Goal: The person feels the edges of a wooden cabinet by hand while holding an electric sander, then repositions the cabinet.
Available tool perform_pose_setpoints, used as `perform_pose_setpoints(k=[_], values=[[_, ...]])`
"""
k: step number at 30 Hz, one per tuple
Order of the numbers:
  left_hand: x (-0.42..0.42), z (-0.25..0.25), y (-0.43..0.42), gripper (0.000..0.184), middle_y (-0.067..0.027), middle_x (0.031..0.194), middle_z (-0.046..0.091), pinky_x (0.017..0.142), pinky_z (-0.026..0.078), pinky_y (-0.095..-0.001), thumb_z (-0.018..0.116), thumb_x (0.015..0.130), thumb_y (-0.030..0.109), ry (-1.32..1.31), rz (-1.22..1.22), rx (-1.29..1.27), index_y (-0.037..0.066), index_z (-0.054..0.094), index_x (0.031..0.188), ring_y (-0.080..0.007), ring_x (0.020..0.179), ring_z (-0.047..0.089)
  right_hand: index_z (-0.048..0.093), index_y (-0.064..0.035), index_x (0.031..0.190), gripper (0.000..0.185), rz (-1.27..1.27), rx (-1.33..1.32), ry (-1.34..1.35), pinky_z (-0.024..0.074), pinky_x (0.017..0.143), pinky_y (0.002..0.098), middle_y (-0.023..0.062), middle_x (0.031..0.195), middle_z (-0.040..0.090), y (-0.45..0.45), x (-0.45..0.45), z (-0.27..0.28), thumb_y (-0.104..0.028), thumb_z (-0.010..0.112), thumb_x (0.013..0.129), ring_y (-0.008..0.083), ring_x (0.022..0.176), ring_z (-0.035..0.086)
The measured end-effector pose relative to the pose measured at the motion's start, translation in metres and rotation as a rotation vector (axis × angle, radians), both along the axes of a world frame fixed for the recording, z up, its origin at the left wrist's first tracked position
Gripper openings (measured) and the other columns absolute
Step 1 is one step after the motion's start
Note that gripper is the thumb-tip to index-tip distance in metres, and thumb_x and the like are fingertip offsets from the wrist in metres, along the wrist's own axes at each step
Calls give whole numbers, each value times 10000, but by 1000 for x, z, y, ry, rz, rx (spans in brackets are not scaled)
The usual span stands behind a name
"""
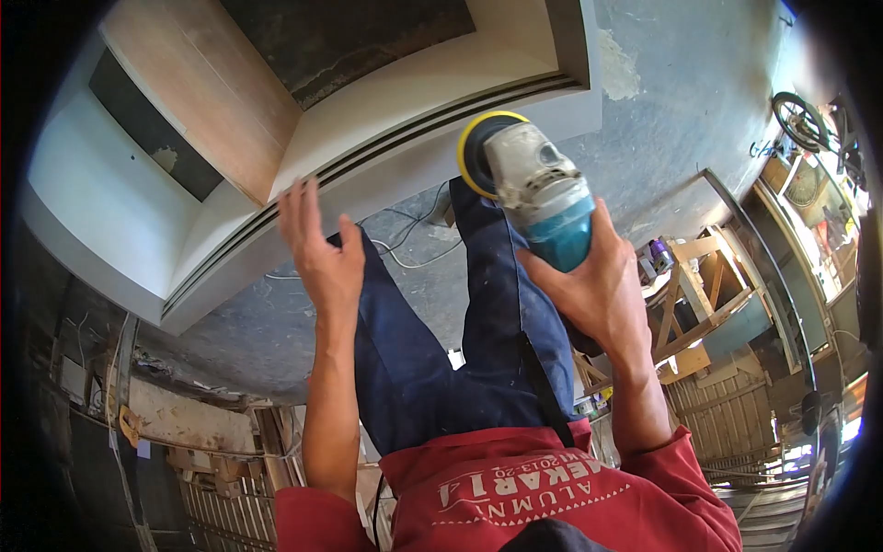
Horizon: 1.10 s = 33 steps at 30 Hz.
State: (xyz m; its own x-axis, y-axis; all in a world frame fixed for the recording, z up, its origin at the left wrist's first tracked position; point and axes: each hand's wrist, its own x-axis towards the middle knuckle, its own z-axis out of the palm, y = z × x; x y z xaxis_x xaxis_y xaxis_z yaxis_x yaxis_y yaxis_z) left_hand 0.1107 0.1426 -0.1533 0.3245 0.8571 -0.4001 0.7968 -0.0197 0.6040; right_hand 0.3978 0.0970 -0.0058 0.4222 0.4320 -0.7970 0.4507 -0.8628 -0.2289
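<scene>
- One power sander (535, 189), yellow-rimmed, held by our right hand (593, 281), closed around its teal end.
- One cabinet (368, 175), grooved edge beside the sander; our left hand (326, 267) there, wide open, contact unclear.
- One cable (405, 265), on the floor (428, 299) between our legs (501, 294).

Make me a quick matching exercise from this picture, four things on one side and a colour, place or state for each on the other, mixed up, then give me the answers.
Column one
1. Power tool
2. Left hand
3. Trousers
4. Shirt

Column two
A. Dark blue
B. Open, fingers extended, at the grooved edge
C. Red with pale lettering
D. Held in the right hand

Right pairs
1-D, 2-B, 3-A, 4-C
</scene>
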Motion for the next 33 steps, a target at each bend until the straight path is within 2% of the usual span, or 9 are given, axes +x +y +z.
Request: perform_pose_setpoints(k=[2, 3, 10, 12, 20, 22, 25, 30, 33], values=[[-23, -6, -12, 708, -222, 1694, 409, 1290, 286, -609, 672, 930, 89, 167, 50, -41, 30, 470, 1606, -496, 1595, 297, 552, 39, 1094, 561, 41, -18, 8, 591, 751, 555, 323, 845, 725, 11, -10, -5, -327, 877, 819, 521, 843, 747], [-33, -10, -16, 766, -217, 1725, 354, 1301, 245, -633, 678, 924, 105, 142, 31, -102, 44, 414, 1641, -504, 1614, 250, 546, 38, 1091, 557, 62, -35, 15, 589, 748, 562, 325, 835, 723, 17, -14, -7, -321, 874, 820, 526, 837, 742], [-36, -9, -15, 805, -208, 1738, 325, 1308, 207, -652, 686, 920, 107, 128, -3, -127, 58, 377, 1662, -500, 1630, 213, 531, 37, 1129, 558, 152, -125, 65, 602, 748, 558, 318, 818, 725, 34, -30, -18, -310, 852, 833, 508, 803, 749], [-36, -7, -13, 795, -221, 1726, 352, 1307, 260, -587, 700, 925, 77, 139, -25, -125, 38, 392, 1657, -491, 1623, 243, 530, 36, 1123, 554, 142, -129, 77, 599, 742, 561, 320, 813, 722, 35, -31, -21, -313, 851, 835, 508, 800, 750], [-40, -7, -10, 782, -226, 1728, 343, 1308, 239, -612, 683, 934, 90, 130, -41, -149, 42, 388, 1657, -509, 1621, 230, 538, 51, 1109, 559, 109, -133, 1, 604, 758, 546, 329, 839, 727, 31, 12, -19, -313, 866, 839, 525, 822, 747], [-39, -7, -10, 778, -231, 1727, 335, 1310, 223, -627, 675, 933, 98, 123, -38, -159, 37, 387, 1653, -522, 1619, 219, 565, 64, 1123, 571, 35, -96, -69, 609, 762, 520, 337, 879, 734, 28, 27, -21, -319, 874, 833, 496, 856, 768], [-40, -8, -9, 770, -229, 1723, 343, 1301, 224, -648, 667, 934, 108, 126, -22, -159, 39, 393, 1650, -514, 1616, 235, 609, 67, 1127, 565, -68, -203, -114, 598, 815, 475, 313, 963, 759, 36, 44, -18, -324, 880, 822, 406, 900, 791], [-65, -6, -3, 739, -200, 1673, 451, 1288, 209, -684, 654, 927, 102, 282, -17, -152, 57, 436, 1631, -418, 1601, 339, 635, 72, 1200, 583, -104, -204, -102, 589, 874, 449, 272, 1029, 775, 35, 45, -6, -297, 880, 820, 364, 953, 784], [-105, -5, 1, 723, -165, 1656, 489, 1290, 198, -688, 652, 930, 86, 403, -57, -115, 78, 454, 1624, -388, 1591, 375, 650, 74, 1249, 607, -81, -146, -72, 585, 892, 426, 229, 1064, 788, 30, 31, 1, -255, 895, 802, 300, 964, 770]])
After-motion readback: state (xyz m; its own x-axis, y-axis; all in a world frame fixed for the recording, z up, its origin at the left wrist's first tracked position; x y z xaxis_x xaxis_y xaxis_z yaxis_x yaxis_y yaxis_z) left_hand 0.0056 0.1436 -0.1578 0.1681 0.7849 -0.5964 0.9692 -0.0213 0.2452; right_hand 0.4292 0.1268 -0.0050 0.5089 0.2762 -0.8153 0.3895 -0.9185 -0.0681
